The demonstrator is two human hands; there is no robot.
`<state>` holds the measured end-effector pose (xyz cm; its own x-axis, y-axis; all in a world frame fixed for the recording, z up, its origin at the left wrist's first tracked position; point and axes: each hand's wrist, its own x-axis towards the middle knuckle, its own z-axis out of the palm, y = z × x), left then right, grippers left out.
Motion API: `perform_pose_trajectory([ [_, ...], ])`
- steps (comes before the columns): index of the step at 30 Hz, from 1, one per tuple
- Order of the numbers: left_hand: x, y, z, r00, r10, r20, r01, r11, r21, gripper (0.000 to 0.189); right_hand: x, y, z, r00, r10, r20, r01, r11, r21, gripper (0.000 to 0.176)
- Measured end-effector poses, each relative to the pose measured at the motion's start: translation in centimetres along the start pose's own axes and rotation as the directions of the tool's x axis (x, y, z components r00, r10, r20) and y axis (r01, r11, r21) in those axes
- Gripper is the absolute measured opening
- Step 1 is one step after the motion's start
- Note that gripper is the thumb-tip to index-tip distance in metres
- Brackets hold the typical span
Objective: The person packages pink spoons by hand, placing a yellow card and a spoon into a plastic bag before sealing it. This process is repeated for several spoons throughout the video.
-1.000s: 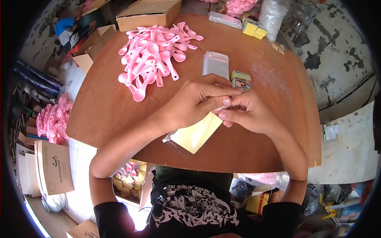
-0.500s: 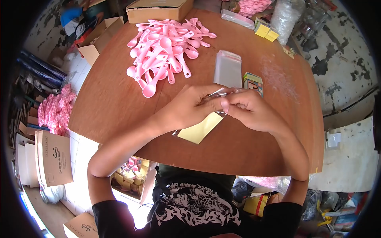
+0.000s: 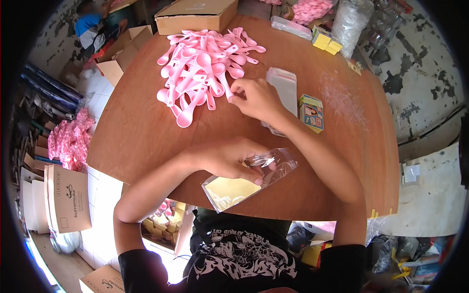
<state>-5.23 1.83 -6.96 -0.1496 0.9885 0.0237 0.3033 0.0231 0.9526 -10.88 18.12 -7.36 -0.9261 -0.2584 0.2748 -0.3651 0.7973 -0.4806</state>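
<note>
My left hand [image 3: 224, 157] grips a clear plastic bag [image 3: 285, 165] over the near part of the table. A pale yellow card [image 3: 228, 191] lies inside the bag, partly covered by my fingers. At the right edge of a heap of pink plastic spoons [image 3: 188, 68], my right hand [image 3: 258, 99] pinches the handle end of one pink spoon [image 3: 223, 80], whose bowl still rests on the heap. Beside that hand lies a stack of clear plastic bags [image 3: 286, 83], partly hidden by my forearm. A small printed box [image 3: 311, 113] stands just right of the stack.
The brown wooden table [image 3: 141, 127] has a cardboard box [image 3: 195, 17] at its back edge. Small yellow boxes [image 3: 326, 40] and a clear wrapped roll [image 3: 352, 29] are at the back right. A person [image 3: 90, 29] is at far left; cartons [image 3: 68, 198] stand on the floor.
My hands have parted. The right hand has let go of the bag and moved up to a spoon at the heap; the left has lowered toward me with the bag and card.
</note>
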Motion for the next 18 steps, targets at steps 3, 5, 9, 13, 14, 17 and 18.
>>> perform_pose_trajectory([
  [3,0.0,0.1,0.1,1.000,0.011,-0.022,-0.012,0.999,-0.047,0.036,1.3,-0.1,1.1,0.999,0.042,-0.028,-0.044,0.996,-0.074,0.020],
  [5,-0.1,0.1,0.2,0.999,0.000,-0.037,-0.003,0.995,-0.095,0.036,2.0,0.7,1.8,0.998,-0.014,-0.054,0.012,0.999,-0.051,0.019],
  [9,0.0,0.1,0.2,0.989,-0.015,-0.146,-0.006,0.990,-0.144,0.040,1.6,1.2,0.5,0.999,-0.009,-0.051,0.011,0.998,0.056,0.021],
  [13,0.3,0.1,0.2,0.990,0.008,-0.143,-0.020,0.996,-0.085,0.041,1.5,1.6,1.0,0.995,-0.088,-0.056,0.092,0.994,0.065,0.018],
  [14,0.4,0.1,0.3,0.991,0.009,-0.133,-0.020,0.997,-0.080,0.041,1.6,1.4,1.3,0.988,-0.147,-0.054,0.150,0.986,0.072,0.016],
  [17,0.5,-0.2,0.5,0.990,0.033,-0.140,-0.051,0.991,-0.127,0.042,2.8,1.7,2.7,0.976,-0.196,-0.091,0.208,0.966,0.157,0.012],
  [18,0.5,-0.4,0.5,0.985,0.031,-0.172,-0.056,0.989,-0.139,0.041,3.0,1.7,2.8,0.978,-0.190,-0.084,0.200,0.970,0.139,0.012],
])
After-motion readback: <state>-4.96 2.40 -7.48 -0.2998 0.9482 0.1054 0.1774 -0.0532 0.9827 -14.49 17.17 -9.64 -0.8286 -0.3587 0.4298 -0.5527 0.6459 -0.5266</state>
